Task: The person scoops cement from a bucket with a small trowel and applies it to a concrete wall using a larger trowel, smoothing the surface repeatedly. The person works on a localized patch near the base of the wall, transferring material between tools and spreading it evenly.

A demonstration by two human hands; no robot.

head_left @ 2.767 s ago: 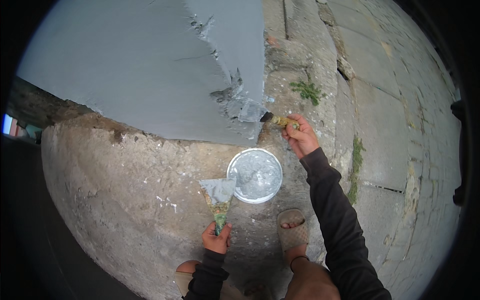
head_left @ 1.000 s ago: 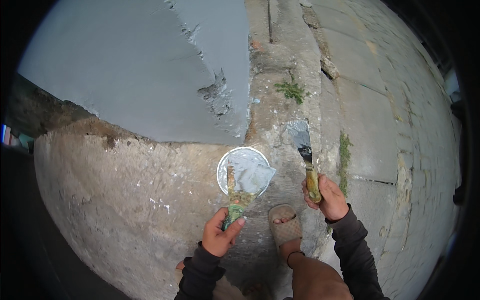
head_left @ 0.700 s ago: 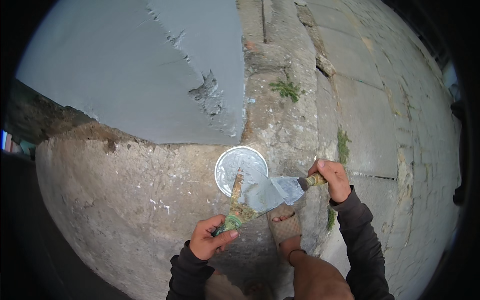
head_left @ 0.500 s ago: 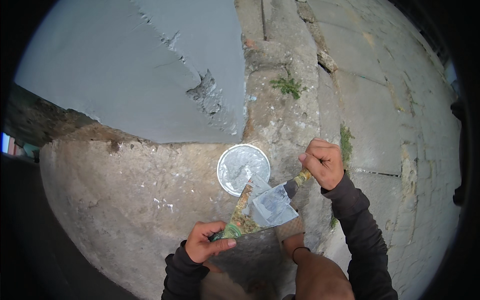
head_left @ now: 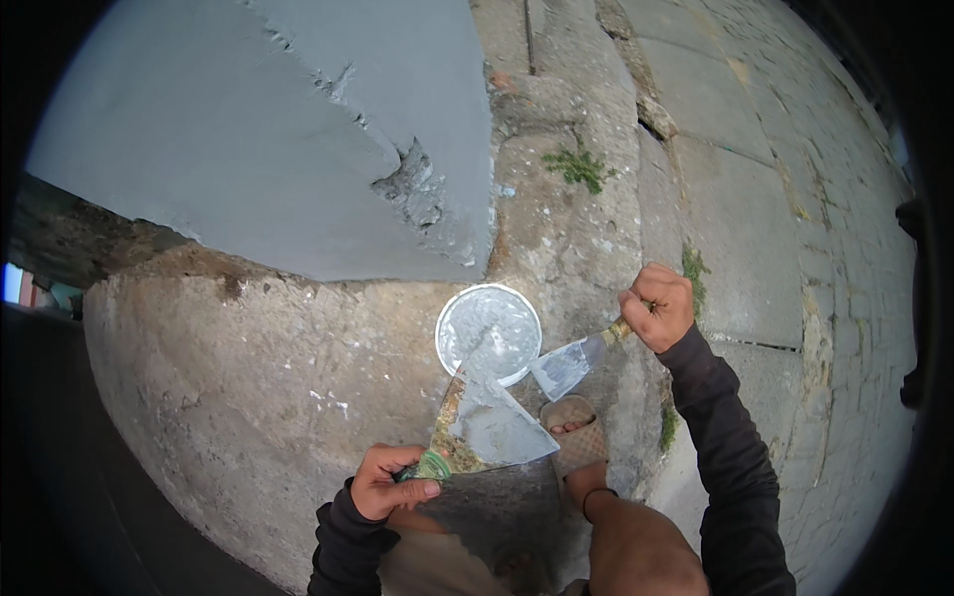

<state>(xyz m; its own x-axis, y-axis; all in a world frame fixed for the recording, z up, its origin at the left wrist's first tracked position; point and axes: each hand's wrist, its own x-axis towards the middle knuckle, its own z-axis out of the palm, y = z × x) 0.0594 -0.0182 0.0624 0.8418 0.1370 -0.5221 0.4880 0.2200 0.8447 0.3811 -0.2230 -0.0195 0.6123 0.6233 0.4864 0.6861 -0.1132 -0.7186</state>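
Currently, the left hand point(head_left: 386, 481) grasps a wide putty knife point(head_left: 497, 429) by its green, crusted handle, thumb laid along the near side and fingers curled beneath. Its broad blade extends forward and to the right of that grip, its upper face coated in grey paste. The right hand point(head_left: 661, 306) is clenched, knuckles up, around the handle of a narrower putty knife point(head_left: 563, 369); this blade points to the left of and nearer the body than the grip, also smeared with grey. The two blades are apart, the narrow one just beyond the wide one's right corner.

Ahead and to the right of the left grip stands a round white-rimmed bucket point(head_left: 438, 336) containing grey paste point(head_left: 494, 326). The wide blade's far corner overlaps the near rim in view; contact cannot be determined. The narrow blade's end lies just beside the rim.

Farther ahead of both grips is a smooth grey surface point(head_left: 268, 159) with a rough, broken patch point(head_left: 412, 189) near its right edge. Between the grips, nearer the body, a sandalled foot point(head_left: 576, 437) rests on stained concrete point(head_left: 298, 377).
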